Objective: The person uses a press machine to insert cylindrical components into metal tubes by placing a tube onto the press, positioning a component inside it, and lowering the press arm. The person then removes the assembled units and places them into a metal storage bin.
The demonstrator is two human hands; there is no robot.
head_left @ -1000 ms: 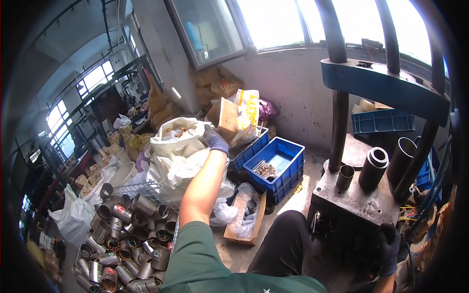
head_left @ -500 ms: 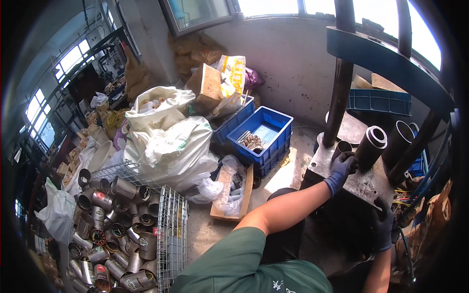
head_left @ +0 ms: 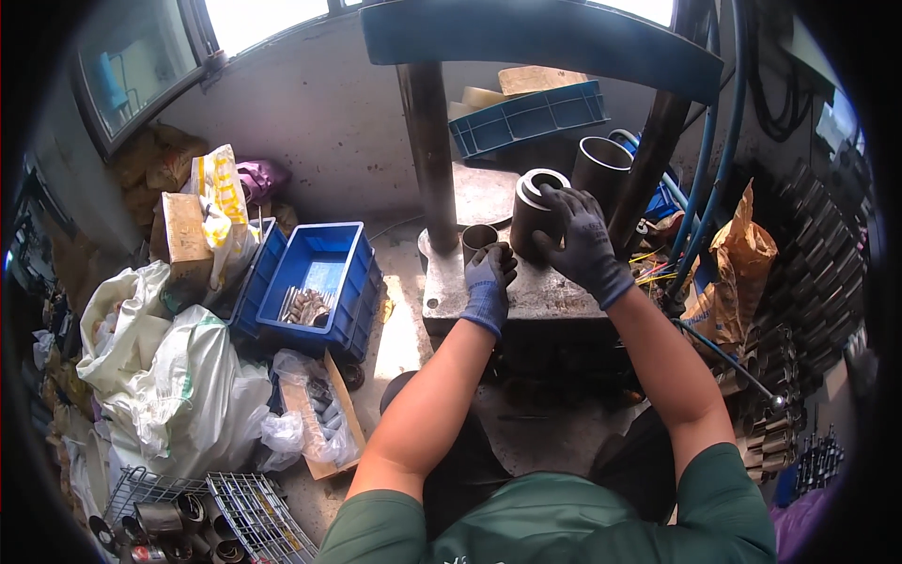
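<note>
A machine with thick dark posts stands in front of me, and on its metal base plate (head_left: pixel 442 299) are several tubes. My left hand (head_left: pixel 487 287), in a grey-blue glove, is curled against the near side of a short thin-walled metal tube (head_left: pixel 480 234). To the right, my gloved right hand (head_left: pixel 587 246) is around a thick-walled metal cylinder (head_left: pixel 528 214) with a pale ring-shaped top. Its fingers reach over the rim, and the thumb lies along the near side. A wider dark tube (head_left: pixel 601 160) stands upright behind that hand.
Left of the machine, a blue crate (head_left: pixel 319 282) holds small metal parts. Beyond it are white sacks (head_left: pixel 178 385), a cardboard box (head_left: pixel 352 414) and a wire basket (head_left: pixel 258 512) of metal cylinders. A blue crossbar (head_left: pixel 540 42) spans overhead. Hoses (head_left: pixel 728 160) and stacked tubes (head_left: pixel 808 254) are at right.
The view has swung right. My right hand has risen from the plate's near right edge to the thick-walled cylinder. My left hand stays by the thin-walled tube.
</note>
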